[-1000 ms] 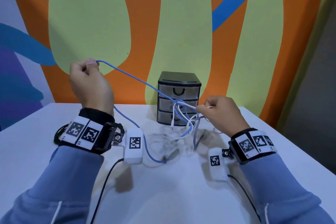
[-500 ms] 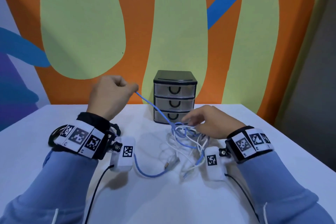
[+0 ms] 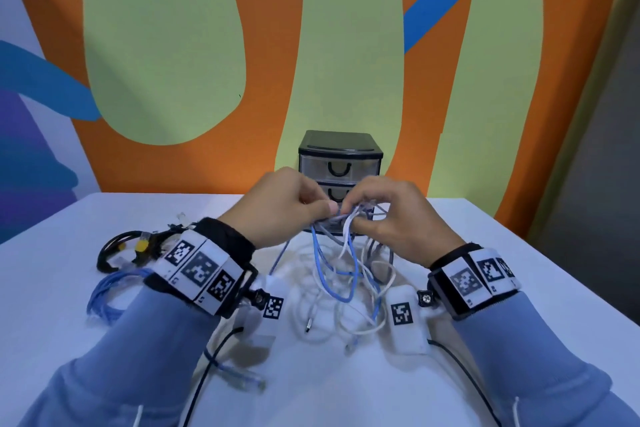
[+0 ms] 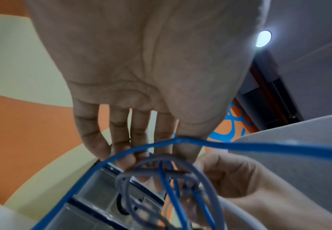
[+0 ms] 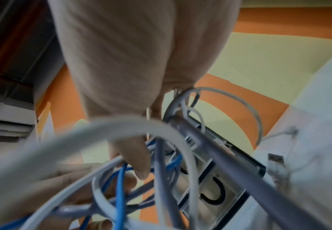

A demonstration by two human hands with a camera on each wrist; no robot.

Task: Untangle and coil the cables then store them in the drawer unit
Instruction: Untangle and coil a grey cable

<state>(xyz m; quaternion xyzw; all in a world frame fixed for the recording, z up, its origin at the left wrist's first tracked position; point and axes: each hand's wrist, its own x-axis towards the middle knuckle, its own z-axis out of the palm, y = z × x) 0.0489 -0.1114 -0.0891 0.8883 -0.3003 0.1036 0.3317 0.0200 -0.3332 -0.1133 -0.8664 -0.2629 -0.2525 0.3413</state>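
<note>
Both hands, left hand [image 3: 284, 204] & right hand [image 3: 391, 215], pinching tangled cables [image 3: 346, 263], no legible labels

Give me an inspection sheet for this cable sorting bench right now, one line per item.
Surface: white table, cables spread across it.
Job's things: drawer unit at the back edge, visible drawers shut; tangled bundle of blue, white and grey cables hangs from both hands.
Clutter: black cable and blue coil lying at the left.
Grippers: left hand and right hand pinch the bundle's top.
Cables: white plug end lies loose on the table.
Surroundings: orange, green and blue painted wall.
</note>
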